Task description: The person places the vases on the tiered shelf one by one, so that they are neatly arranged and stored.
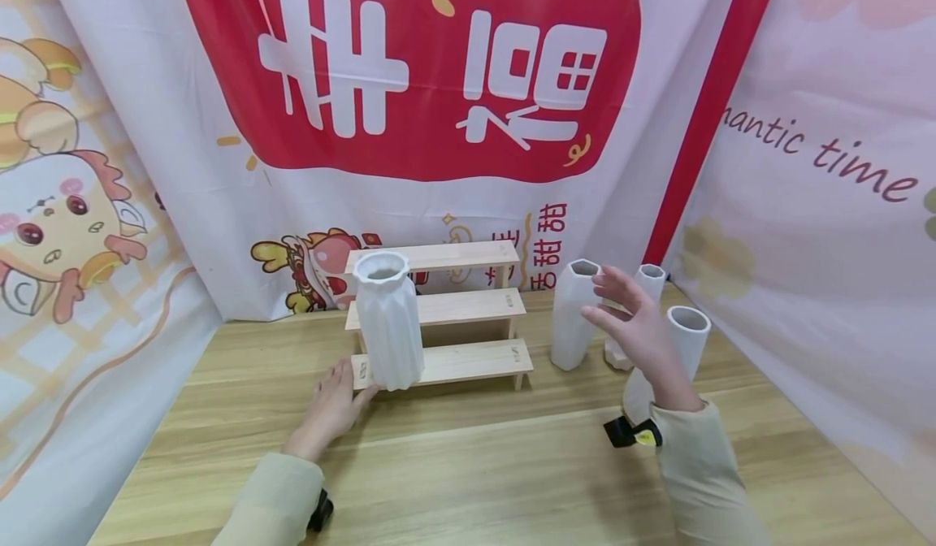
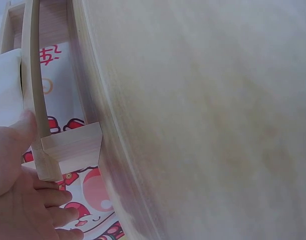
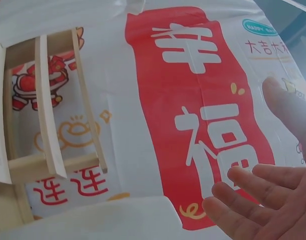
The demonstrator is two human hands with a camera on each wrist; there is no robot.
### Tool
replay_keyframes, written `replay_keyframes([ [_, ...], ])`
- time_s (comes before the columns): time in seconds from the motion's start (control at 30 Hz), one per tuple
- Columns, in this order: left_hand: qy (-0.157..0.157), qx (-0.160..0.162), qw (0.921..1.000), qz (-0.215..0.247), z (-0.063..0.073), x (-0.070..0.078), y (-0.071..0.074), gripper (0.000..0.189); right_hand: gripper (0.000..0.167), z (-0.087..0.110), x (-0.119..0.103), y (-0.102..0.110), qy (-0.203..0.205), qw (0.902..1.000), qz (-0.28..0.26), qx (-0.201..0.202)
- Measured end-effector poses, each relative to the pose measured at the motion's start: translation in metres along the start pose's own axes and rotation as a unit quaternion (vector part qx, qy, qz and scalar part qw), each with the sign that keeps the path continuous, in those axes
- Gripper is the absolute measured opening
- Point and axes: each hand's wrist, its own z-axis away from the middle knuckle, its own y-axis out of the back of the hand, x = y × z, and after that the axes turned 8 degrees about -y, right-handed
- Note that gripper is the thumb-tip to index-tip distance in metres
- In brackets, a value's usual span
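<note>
A white ribbed vase [image 1: 392, 327] with a scalloped rim stands at the left part of a three-tier wooden stand [image 1: 475, 359], over its lowest board. My left hand [image 1: 332, 404] lies at the left end of that board, thumb at its front edge near the vase base. In the left wrist view, the thumb touches the board end [image 2: 47, 165] and the other fingers extend beside it. My right hand [image 1: 636, 327] is raised with spread, slightly bent fingers and holds nothing. Behind it stand a faceted white vase [image 1: 573, 318] and a slim white vase [image 1: 651, 278], partly hidden.
A round-mouthed white vase [image 1: 691, 331] stands at the right, partly covered by my right wrist. The stand and vases are on a wood-grain table [image 1: 468, 481]. A printed cloth [image 1: 431, 205] with red patches hangs behind, and more cloth hangs at both sides.
</note>
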Motion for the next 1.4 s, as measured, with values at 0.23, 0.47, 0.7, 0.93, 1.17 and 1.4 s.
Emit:
replay_keyframes([
  [0.23,0.000,-0.002,1.0000,0.001,0.001,0.000,-0.001,0.077,0.067,0.003,0.005,0.014,0.007,0.9995,0.022,0.022],
  [0.47,0.000,-0.002,1.0000,0.001,0.001,0.001,0.001,0.076,0.062,0.005,0.007,0.031,0.035,0.9979,0.015,0.053],
  [0.7,-0.003,0.002,1.0000,-0.003,0.000,0.000,0.001,0.076,0.061,0.008,0.009,0.047,0.035,0.9964,0.016,0.075],
  [0.93,-0.006,0.003,1.0000,-0.001,-0.001,-0.002,0.000,0.076,0.065,0.010,0.010,0.063,0.001,0.9955,0.028,0.090],
  [1.17,-0.007,0.003,1.0000,0.000,-0.001,-0.002,0.000,0.076,0.061,0.013,0.013,0.073,0.003,0.9955,0.021,0.093],
  [1.4,-0.006,0.002,1.0000,-0.005,0.000,-0.002,0.000,0.076,0.062,0.015,0.020,0.080,-0.015,0.9949,0.034,0.093],
])
